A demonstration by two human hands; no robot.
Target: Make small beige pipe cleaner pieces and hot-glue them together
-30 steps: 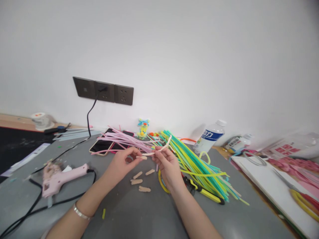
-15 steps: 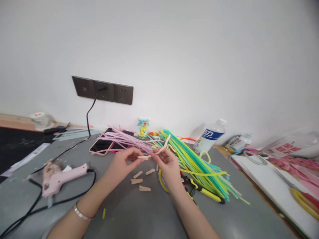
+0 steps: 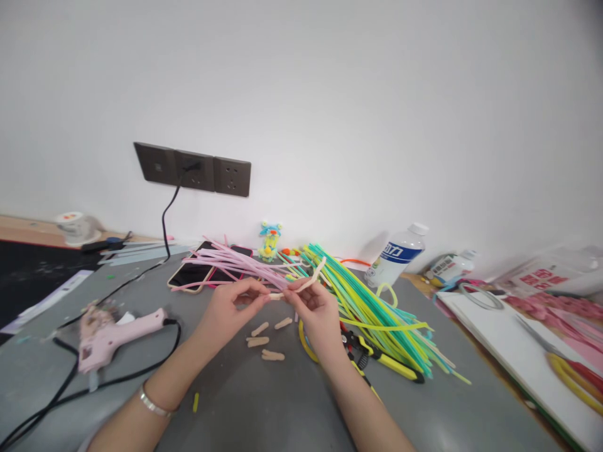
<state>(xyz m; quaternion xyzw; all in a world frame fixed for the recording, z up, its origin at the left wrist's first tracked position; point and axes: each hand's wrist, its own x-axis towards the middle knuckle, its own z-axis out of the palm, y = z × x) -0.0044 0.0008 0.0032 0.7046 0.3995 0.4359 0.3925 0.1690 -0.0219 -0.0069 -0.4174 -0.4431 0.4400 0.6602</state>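
A cream pipe cleaner (image 3: pixel 316 274) is stretched between my hands above the grey tabletop. My left hand (image 3: pixel 239 306) pinches one end of it between thumb and forefinger. Close beside, my right hand (image 3: pixel 315 309) grips it further along, and its free end sticks up to the right past the fingers. Below the hands lie several short folded beige pieces (image 3: pixel 258 342). Yellow-handled pliers (image 3: pixel 391 364) rest by my right wrist, partly hidden by it.
Pink pipe cleaners (image 3: pixel 240 260) lie over two phones (image 3: pixel 191 276); a green and yellow bundle (image 3: pixel 372 307) spreads right. Left is a pink glue gun (image 3: pixel 117 339) with a black cord. A bottle (image 3: pixel 398 254), small figure (image 3: pixel 269 242) and scissors (image 3: pixel 565 376) are around.
The free end of the pipe cleaner has tilted slightly further right. Both hands keep their pinch in nearly the same place; the whole view has shifted a little.
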